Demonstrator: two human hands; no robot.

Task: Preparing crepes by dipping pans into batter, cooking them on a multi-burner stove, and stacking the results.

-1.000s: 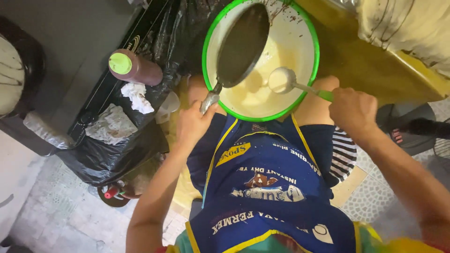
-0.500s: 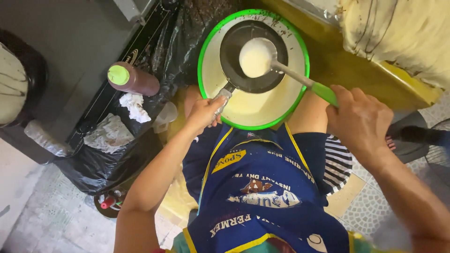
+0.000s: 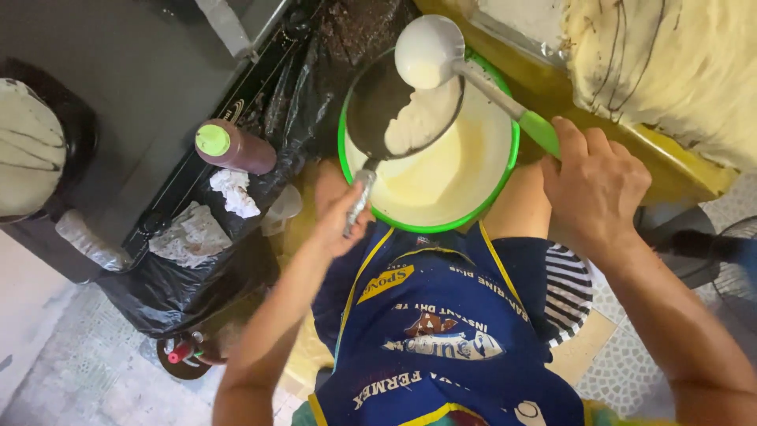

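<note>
Nearest the camera hangs a blue apron with yellow trim [image 3: 441, 347] over the person's lap. Just above it the left hand [image 3: 341, 211] has its fingers wrapped tight around the metal handle of a small dark round frying pan [image 3: 402, 106]; the handle runs out from the top of the fist, and the pan tilts over the bowl with a patch of pale batter spread on its right half. The right hand [image 3: 595, 189] closes on the green handle of a metal ladle [image 3: 430, 51]; the handle passes under the fingers [image 3: 569, 136], and the ladle's cup, coated in white batter, sits at the pan's upper rim. Beneath both lies a round white bowl with a green rim [image 3: 481, 189], holding cream-coloured batter and resting against the person's knees. To the left, a brown squeeze bottle with a green cap [image 3: 233, 146] lies on a black plastic bag [image 3: 158, 292] beside crumpled white tissue [image 3: 233, 192]. Farther right runs a yellow table edge [image 3: 670, 170].
</note>
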